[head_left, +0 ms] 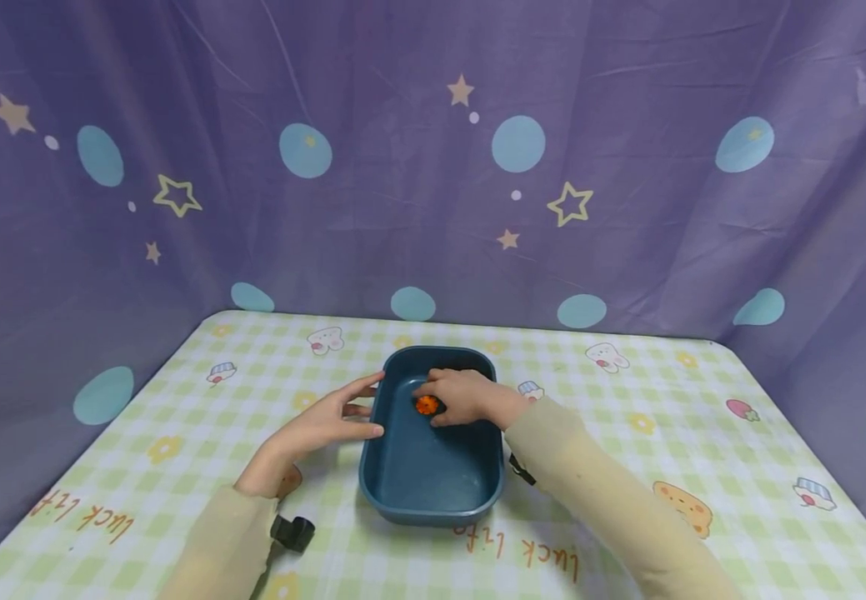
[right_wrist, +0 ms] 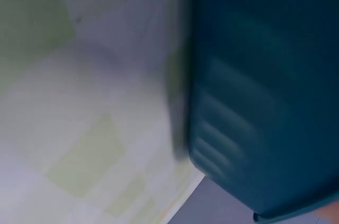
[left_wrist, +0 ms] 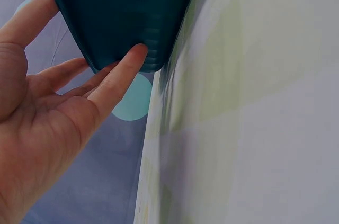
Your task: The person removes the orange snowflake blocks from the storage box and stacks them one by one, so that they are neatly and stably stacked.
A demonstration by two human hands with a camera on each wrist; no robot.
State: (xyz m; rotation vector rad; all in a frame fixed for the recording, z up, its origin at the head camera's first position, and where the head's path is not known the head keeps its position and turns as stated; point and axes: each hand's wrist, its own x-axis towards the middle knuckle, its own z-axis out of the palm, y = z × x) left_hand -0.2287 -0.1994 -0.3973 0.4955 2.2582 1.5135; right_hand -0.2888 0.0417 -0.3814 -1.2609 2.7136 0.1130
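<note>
A deep dark-teal plastic box (head_left: 433, 475) with rounded corners stands on the table. Inside its far half, my right hand (head_left: 466, 396) reaches over the right wall and holds a small round orange thing with a dark part (head_left: 427, 405) in its fingers; its kind is not clear. My left hand (head_left: 323, 423) is at the box's left side, thumb and fingers spread, tips at the wall and rim. In the left wrist view, straight fingers lie against the box's outer side. The right wrist view has mostly the box's outer wall (right_wrist: 265, 86), which hides nearly all of the right hand.
A green-and-white checked cloth (head_left: 200, 433) with printed cartoons covers the table. Behind it hangs a purple curtain (head_left: 402, 225) with stars and blue ovals. A black wrist device (head_left: 293, 533) sits at the left sleeve.
</note>
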